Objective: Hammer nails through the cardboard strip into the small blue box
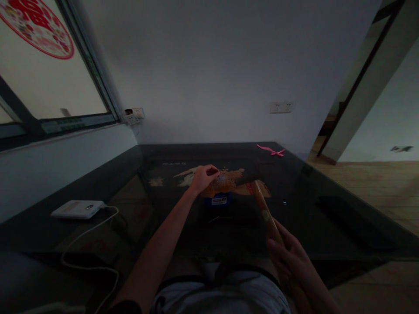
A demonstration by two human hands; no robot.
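Note:
My right hand [290, 250] is wrapped round the wooden handle of a hammer [266, 213], whose dark head points left over a piece of brown cardboard [214, 188]. At the cardboard's middle, the fingers of my left hand [206, 175] are pinched together, and what they hold is too small to make out. Directly under the pinch lies a small greyish patch. A blue box with a white label [219, 200] sits at the near edge of the cardboard, partly hidden under it.
The dark glossy table [183, 218] carries a white power bank [78, 209] with a white cable at the left. A pink ribbon [273, 151] lies at the far right corner, and a dark flat object [353, 220] at the right. A wall rises behind.

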